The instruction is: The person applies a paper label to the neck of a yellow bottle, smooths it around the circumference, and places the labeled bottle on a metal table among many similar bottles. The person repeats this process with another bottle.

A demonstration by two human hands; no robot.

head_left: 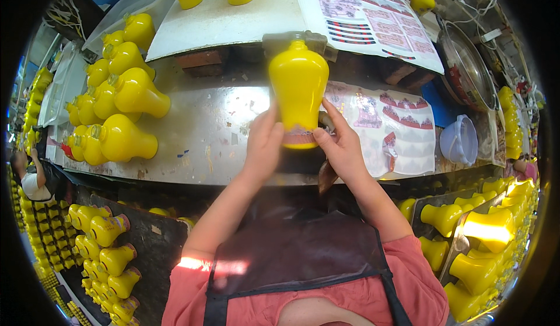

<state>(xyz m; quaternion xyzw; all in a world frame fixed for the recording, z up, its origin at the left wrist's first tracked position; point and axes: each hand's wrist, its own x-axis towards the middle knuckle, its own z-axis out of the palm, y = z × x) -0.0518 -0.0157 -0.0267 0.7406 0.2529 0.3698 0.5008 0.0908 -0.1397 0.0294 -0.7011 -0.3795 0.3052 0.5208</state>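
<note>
A glossy yellow vase-shaped bottle (298,86), wide at the shoulder and narrow at the neck, is before me at the middle of the bench. Around its lower end runs a pinkish patterned decal band (298,137). My left hand (263,144) is closed against the lower left side of the bottle, fingers partly hidden behind it. From the right, my right hand (343,146) grips the same end, its thumb on the band. Right of the hands lies a sheet of pink and dark red decals (402,113), with a small loose decal piece (390,145) on it.
Several yellow bottles (140,92) lie stacked on the bench's left. A raised white board (245,25) at the back bears more bottles and a decal sheet (373,16). A pale bucket (459,139) and round metal pan (466,63) stand right. Racked bottles (111,259) flank me.
</note>
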